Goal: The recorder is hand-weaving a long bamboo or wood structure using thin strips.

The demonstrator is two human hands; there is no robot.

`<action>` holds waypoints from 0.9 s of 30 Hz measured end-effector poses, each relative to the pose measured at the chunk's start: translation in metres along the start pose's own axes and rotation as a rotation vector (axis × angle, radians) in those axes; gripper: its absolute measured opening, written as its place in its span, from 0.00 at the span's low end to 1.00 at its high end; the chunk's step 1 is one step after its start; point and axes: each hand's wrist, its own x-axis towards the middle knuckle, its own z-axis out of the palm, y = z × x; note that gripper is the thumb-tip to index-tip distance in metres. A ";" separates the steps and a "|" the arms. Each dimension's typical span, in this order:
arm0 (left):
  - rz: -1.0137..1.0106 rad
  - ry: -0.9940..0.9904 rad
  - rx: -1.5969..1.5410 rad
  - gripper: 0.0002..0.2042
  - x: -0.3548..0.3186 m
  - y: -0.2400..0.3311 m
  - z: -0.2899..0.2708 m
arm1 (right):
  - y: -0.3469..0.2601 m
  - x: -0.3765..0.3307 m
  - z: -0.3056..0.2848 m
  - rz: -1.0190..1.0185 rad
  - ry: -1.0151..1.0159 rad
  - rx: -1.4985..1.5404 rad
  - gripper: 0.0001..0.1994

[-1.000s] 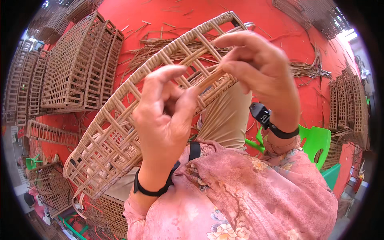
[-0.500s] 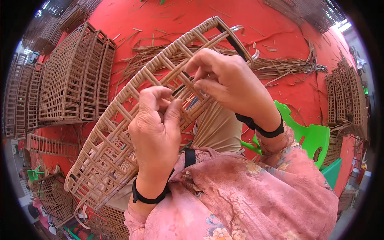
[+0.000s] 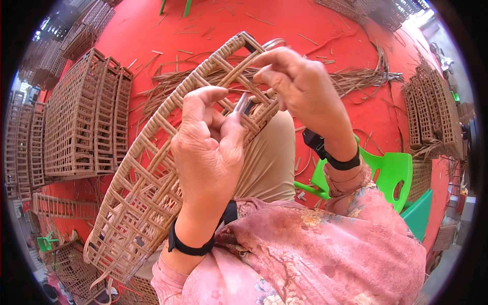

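Fingers of left hand pressed together, pinching a thin pale strip at the lattice of a long woven rattan basket frame. Right hand curled at the frame's far end, fingertips pinching its rim. Frame slanted from near left to far centre across the lap, nothing inside. Stacked woven frames standing far left, more frames at right. Loose rattan strands scattered on red floor. Green plastic chair near right.
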 end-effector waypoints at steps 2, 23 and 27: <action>0.004 -0.006 0.066 0.13 0.002 -0.002 0.000 | 0.006 0.003 0.006 0.034 -0.039 -0.073 0.10; 0.512 -0.048 0.589 0.20 -0.028 -0.005 -0.014 | 0.024 0.017 -0.002 0.032 0.081 0.203 0.08; 0.536 -0.031 0.772 0.19 -0.064 -0.018 -0.054 | 0.062 0.021 -0.023 -0.372 0.245 -0.131 0.09</action>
